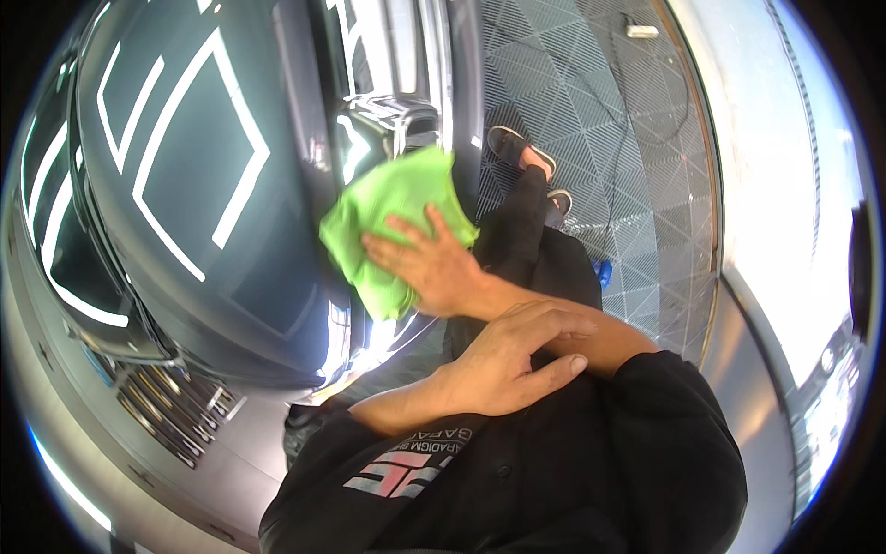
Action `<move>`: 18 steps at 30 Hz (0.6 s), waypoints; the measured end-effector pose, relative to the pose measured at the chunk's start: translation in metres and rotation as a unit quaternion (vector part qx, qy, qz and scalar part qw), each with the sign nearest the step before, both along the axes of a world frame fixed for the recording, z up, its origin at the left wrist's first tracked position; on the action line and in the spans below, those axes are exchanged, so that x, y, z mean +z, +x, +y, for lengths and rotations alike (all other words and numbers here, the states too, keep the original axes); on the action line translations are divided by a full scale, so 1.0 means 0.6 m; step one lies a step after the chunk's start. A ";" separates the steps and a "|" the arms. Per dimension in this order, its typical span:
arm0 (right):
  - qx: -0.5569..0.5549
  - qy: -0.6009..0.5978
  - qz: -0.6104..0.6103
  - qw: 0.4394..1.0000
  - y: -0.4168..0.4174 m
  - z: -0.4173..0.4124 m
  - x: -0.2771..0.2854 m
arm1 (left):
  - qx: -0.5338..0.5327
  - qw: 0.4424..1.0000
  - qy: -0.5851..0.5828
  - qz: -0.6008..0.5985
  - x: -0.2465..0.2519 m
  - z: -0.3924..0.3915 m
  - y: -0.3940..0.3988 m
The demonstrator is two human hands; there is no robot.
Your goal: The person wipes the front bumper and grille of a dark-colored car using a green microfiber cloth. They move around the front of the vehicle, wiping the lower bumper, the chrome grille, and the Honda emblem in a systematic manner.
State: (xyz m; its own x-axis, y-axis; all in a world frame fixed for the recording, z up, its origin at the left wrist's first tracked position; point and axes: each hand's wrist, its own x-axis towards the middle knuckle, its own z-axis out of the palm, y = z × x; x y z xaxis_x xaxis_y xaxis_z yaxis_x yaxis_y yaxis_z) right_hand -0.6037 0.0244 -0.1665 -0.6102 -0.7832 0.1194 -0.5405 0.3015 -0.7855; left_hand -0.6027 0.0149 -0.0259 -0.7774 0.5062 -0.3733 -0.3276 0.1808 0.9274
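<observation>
A bright green cloth point(387, 187) lies against the glossy front end of a dark car point(201, 305), just below the edge of its hood. My right hand point(429, 266) presses on this cloth with fingers spread, and the fabric bunches under the palm. My left hand point(516, 356) crosses over my right forearm, thumb apart from the index finger, with nothing visible in it. Its other fingertips are partly hidden. Chrome and glossy trim point(398, 128) show beyond the cloth, and the part directly beneath it is covered.
Grey ribbed floor tiles point(567, 76) run along the car's front, with a thin cable point(623, 131) across them. A small pale block point(642, 32) and a blue object point(602, 275) lie on the floor. Long-handled items point(166, 408) stand at lower left. Bright glass or a doorway borders the right.
</observation>
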 end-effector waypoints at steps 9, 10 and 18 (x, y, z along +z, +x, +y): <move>-0.293 -0.223 -0.120 0.922 -0.157 -0.034 -0.053 | -0.072 0.997 -0.014 -0.025 -0.003 0.035 0.038; -0.330 -0.256 -0.157 0.895 -0.140 -0.038 -0.079 | -0.079 0.997 -0.011 -0.020 -0.002 0.036 0.037; -0.258 -0.328 -0.287 0.862 0.075 -0.034 -0.042 | -0.053 0.998 -0.025 -0.015 -0.010 0.017 0.028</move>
